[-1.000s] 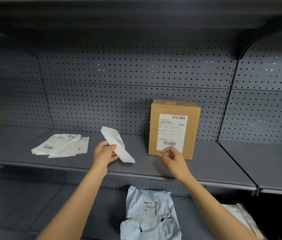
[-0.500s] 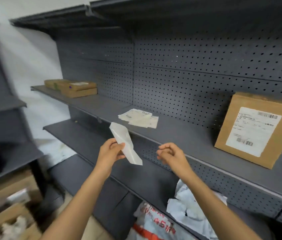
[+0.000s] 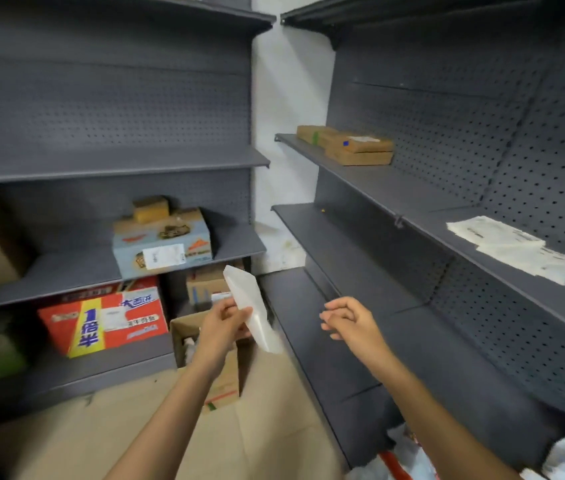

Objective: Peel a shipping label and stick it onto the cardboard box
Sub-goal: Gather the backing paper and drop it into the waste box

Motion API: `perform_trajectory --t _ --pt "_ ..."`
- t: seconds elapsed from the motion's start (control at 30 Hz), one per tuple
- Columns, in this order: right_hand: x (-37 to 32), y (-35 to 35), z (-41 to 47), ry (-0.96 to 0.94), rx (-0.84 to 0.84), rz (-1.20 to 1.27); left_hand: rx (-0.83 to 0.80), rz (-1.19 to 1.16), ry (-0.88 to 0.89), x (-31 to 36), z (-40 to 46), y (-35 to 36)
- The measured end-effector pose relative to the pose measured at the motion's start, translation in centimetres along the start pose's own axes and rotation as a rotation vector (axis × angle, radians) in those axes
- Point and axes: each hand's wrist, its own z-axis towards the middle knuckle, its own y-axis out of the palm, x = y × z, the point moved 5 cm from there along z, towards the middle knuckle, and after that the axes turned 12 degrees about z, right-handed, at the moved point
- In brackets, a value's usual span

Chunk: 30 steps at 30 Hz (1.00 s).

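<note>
The left hand (image 3: 226,318) is raised in front of the body, its fingers (image 3: 239,312) pinched on a white backing sheet (image 3: 252,308) that stands tilted, its upper end toward the shelves and its lower end hanging past the hand. The right hand (image 3: 350,320) is held beside it, apart from the sheet, with fingers curled loosely inward and holding nothing. A loose pile of shipping labels (image 3: 509,245) lies on the right-hand shelf (image 3: 412,202), well away from both hands. Further back on that shelf sit flat brown parcels (image 3: 350,145). On the left shelving stand a pale blue box (image 3: 163,240) with a white label and, lower, a red and yellow carton (image 3: 104,318). An open cardboard box (image 3: 204,355) stands on the floor below the left hand. No freshly labelled box can be made out here.
</note>
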Motion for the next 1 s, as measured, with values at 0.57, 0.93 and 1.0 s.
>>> perform_trajectory --t 0.57,0.93,1.0 --pt "10.6 20.4 19.0 0.234 -0.196 -0.018 0.153 0.069 -0.283 -13.4 19.5 -15.3" --pt "21.5 27.1 33.1 0.367 -0.182 -0.026 0.121 0.105 -0.452 -23.9 33.8 -17.9" --pt "23.6 27.8 34.8 0.393 -0.169 -0.013 0.121 0.112 -0.490 -26.3 35.7 -18.2"
